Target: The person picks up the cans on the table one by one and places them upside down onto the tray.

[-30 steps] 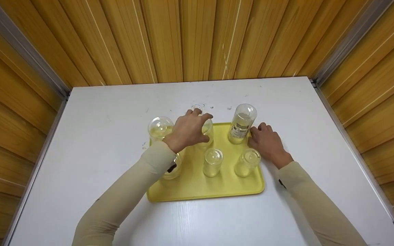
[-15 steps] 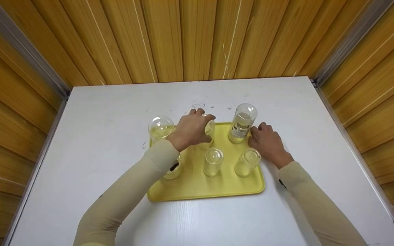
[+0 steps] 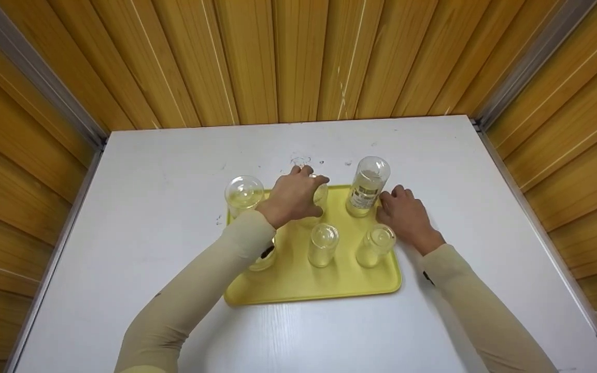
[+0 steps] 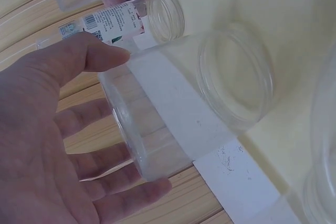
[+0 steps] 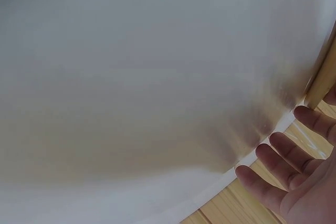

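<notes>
My left hand (image 3: 293, 197) reaches over the back middle of the yellow tray (image 3: 293, 287) and grips a clear jar (image 3: 321, 199). Seen from the left wrist, the jar (image 4: 168, 108) stands upside down, its threaded neck at the tray. The thumb lies along one side and the curled fingers along the other, near its base. At the tray's right edge rests my right hand (image 3: 404, 215), beside a taller clear jar with a printed label (image 3: 366, 189). Its fingers (image 5: 262, 187) are loosely bent, tips down at the white tabletop.
A wide clear jar (image 3: 244, 194) stands at the tray's back left. Along the front are a jar (image 3: 263, 263) partly hidden by the left sleeve, a small middle jar (image 3: 323, 248) and a right jar (image 3: 375, 249). Wood-patterned panels (image 3: 298, 62) border the white table (image 3: 164, 207).
My left hand has shifted slightly to the right along with the clear jar. The right hand and the other jars stay where they were.
</notes>
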Demonstrator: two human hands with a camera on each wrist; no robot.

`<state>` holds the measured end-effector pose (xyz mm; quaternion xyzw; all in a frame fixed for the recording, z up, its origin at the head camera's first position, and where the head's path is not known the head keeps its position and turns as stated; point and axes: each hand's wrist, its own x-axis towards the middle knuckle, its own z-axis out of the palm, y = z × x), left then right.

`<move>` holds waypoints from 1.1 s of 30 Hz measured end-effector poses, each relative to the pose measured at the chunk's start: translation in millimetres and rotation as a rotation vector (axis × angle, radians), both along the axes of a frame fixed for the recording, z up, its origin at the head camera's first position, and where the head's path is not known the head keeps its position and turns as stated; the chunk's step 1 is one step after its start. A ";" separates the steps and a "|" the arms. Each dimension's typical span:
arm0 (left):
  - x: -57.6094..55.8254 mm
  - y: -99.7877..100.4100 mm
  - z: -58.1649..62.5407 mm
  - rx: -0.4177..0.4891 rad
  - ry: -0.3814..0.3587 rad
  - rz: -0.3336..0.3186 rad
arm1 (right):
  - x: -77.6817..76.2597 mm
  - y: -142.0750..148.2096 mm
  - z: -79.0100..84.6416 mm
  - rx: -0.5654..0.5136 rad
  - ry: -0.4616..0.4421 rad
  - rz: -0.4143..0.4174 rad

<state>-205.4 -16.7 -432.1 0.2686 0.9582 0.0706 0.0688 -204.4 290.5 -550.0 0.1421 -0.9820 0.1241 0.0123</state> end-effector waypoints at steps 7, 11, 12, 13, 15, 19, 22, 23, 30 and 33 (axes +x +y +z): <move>-0.6 1.2 -0.8 -0.009 0.007 -0.007 | 2.7 0.1 3.0 0.003 -0.005 0.009; -1.5 1.9 -1.4 -0.017 0.010 -0.012 | 3.9 0.3 3.1 -0.004 0.002 0.012; -1.8 2.2 -1.7 -0.020 0.007 -0.011 | 4.2 0.3 3.2 -0.006 0.002 0.011; -2.1 2.6 -2.0 -0.022 0.004 -0.011 | 4.2 0.2 3.1 -0.009 0.001 0.011; -2.6 3.5 -2.8 -0.027 -0.003 -0.009 | 4.3 0.0 3.0 -0.010 -0.005 0.007; -3.1 4.8 -4.9 -0.029 -0.009 -0.007 | 3.6 -0.2 2.2 -0.008 -0.018 0.004; -2.8 5.0 -6.3 -0.031 -0.007 -0.010 | 3.1 -0.4 2.2 -0.002 -0.027 0.001; -2.7 5.0 -6.8 -0.031 -0.007 -0.011 | 3.0 -0.6 2.2 0.000 -0.030 -0.001; -3.1 5.9 -8.0 -0.027 -0.008 -0.008 | 2.6 -0.9 2.5 -0.001 -0.022 -0.005; -3.4 7.3 -7.8 -0.026 -0.020 -0.004 | 2.9 -1.5 2.5 0.000 -0.018 -0.002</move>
